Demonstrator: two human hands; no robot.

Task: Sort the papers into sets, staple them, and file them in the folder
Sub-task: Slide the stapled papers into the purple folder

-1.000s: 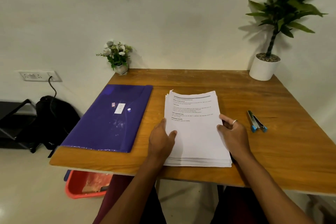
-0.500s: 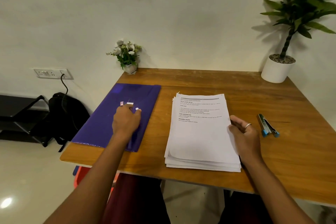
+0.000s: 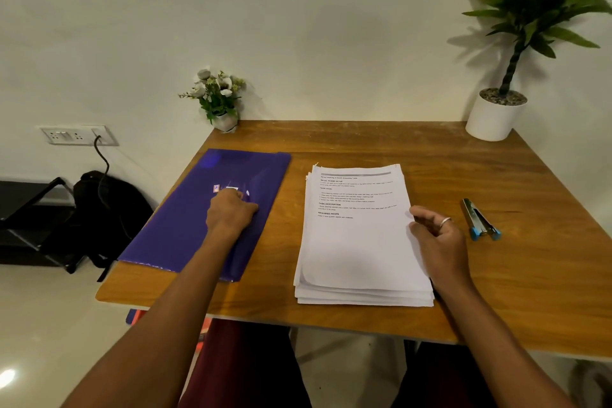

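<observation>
The purple folder (image 3: 185, 228) lies flat along the table's (image 3: 496, 275) left edge. The left hand (image 3: 231, 214) rests on it, its bent fingers at the white snap; whether they pinch the flap I cannot tell. The paper stack (image 3: 357, 252) sits mid-table. The right hand (image 3: 437, 238) holds its right edge, thumb on the top sheet and fingers curled. A stapler (image 3: 480, 220) lies just beyond.

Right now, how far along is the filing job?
Done: nothing; the papers lie in one stack. In hand: left hand at the clasp of the folder, right hand grips the stack's edge. Left: sorting, stapling (stapler lies untouched), filing.
</observation>
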